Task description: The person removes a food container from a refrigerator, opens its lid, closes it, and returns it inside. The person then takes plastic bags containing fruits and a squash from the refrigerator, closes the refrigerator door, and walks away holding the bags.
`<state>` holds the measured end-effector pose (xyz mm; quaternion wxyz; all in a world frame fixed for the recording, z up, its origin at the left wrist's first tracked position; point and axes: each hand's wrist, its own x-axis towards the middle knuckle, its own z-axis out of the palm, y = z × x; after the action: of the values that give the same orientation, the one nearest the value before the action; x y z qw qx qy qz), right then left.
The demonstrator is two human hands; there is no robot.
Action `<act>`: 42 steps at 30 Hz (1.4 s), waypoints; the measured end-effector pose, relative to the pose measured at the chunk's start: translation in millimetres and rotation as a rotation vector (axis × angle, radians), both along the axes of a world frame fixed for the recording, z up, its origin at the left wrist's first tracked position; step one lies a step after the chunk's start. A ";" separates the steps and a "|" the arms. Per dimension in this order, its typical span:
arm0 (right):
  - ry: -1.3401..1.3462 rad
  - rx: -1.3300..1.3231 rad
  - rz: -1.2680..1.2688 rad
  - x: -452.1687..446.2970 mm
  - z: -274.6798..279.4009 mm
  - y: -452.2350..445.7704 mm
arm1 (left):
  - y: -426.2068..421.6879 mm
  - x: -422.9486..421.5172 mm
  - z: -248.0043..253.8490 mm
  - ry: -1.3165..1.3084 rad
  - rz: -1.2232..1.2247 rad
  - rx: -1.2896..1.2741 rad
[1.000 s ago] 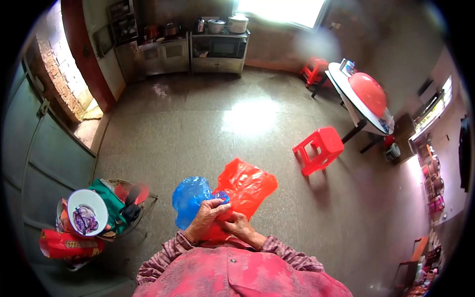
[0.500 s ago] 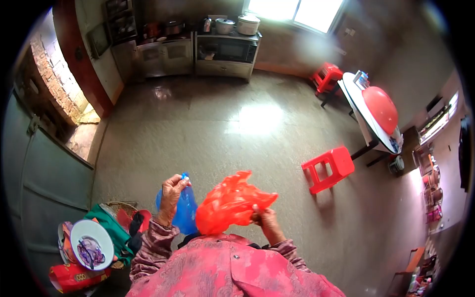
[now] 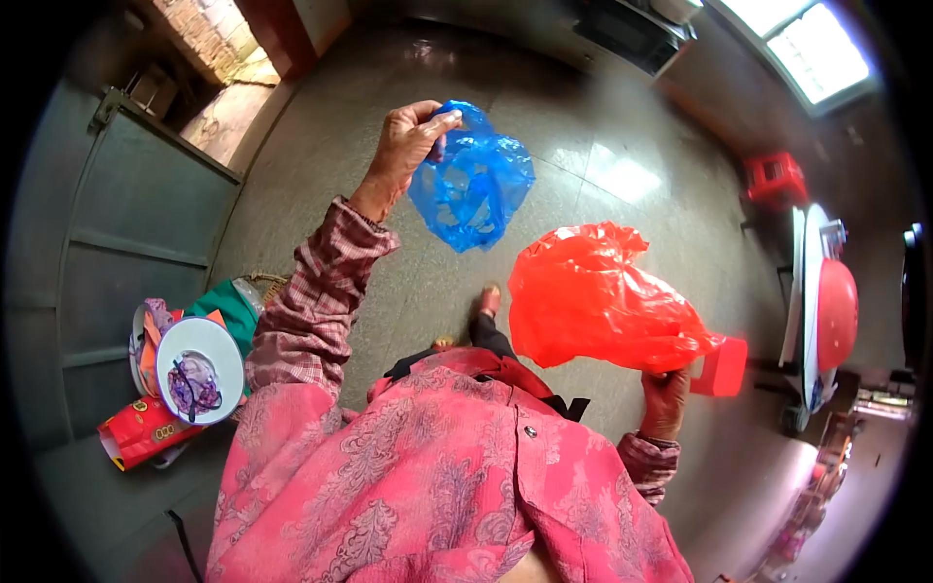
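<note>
My left hand (image 3: pixel 406 155) pinches the top of a blue plastic bag (image 3: pixel 476 189), thin and see-through, which hangs spread out in front of me. Lower on the right, my right hand (image 3: pixel 667 394) is closed on the end of a red plastic bag (image 3: pixel 593 296). The red bag puffs out leftward from that hand, and its folds cover some of my right fingers. The two bags are apart from each other.
A white hat (image 3: pixel 231 355) with a purple patterned cloth rests on a pile at the left, near a red package (image 3: pixel 146 432). A grey metal door (image 3: pixel 136 194) stands behind. Red stools (image 3: pixel 775 181) and a table with a red dome-shaped cover (image 3: pixel 837 313) are at right.
My left arm has reached forward and up with the blue bag, which is more spread out. My right hand has moved right, stretching the red bag. The view has tilted down and turned.
</note>
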<state>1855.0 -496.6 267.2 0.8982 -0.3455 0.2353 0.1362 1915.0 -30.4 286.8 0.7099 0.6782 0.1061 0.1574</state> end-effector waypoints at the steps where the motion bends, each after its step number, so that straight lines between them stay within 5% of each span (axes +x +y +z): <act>1: 0.002 0.003 0.017 21.3 5.9 5.8 | 5.2 16.8 -1.6 0.019 0.008 -0.001; 8: -0.040 0.062 0.221 146.4 -12.9 47.8 | 40.8 107.7 -8.4 0.037 0.100 -0.021; 10: -0.016 0.122 0.239 107.3 -14.8 62.3 | 44.3 50.6 -3.9 0.016 0.131 0.001; 15: -0.130 0.046 0.470 218.0 -43.7 87.9 | 63.6 57.9 7.9 0.028 0.291 0.014; 20: 0.082 0.165 0.437 282.8 -65.5 146.8 | 122.9 14.7 -65.5 0.226 0.616 -0.098; 22: 0.107 0.150 0.471 292.6 -80.8 166.7 | 119.6 -21.0 -94.9 0.401 0.501 0.018; 24: 0.183 0.080 0.464 294.0 -82.9 189.9 | 124.3 -62.6 -188.4 0.751 0.504 -0.003; 25: 0.184 0.124 0.480 293.8 -89.0 196.9 | 115.9 -83.7 -203.1 0.949 0.306 0.120; 26: 0.183 0.170 0.497 296.5 -94.1 203.4 | 118.6 -118.3 -275.6 0.873 0.029 0.222; 27: 0.239 0.069 0.465 291.8 -72.7 224.5 | 104.8 -128.8 -259.5 1.005 -0.226 0.455; 30: 0.267 0.075 0.471 301.0 -85.6 260.9 | 108.9 -164.2 -294.6 1.118 -0.410 0.143; 37: 0.220 0.110 0.629 348.2 -94.5 360.8 | 164.1 -151.5 -316.0 0.936 -0.102 -0.244; 39: 0.218 0.063 0.632 362.7 -84.7 397.3 | 189.8 -140.4 -326.2 0.929 0.016 -0.105; 42: 0.207 0.039 0.653 387.7 -85.4 439.5 | 233.7 -123.9 -336.9 1.224 0.399 0.481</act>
<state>2242.7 -57.1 181.8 0.7849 -0.3695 0.1994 0.4556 1791.1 203.3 -50.1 0.3094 0.7513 0.5730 -0.1072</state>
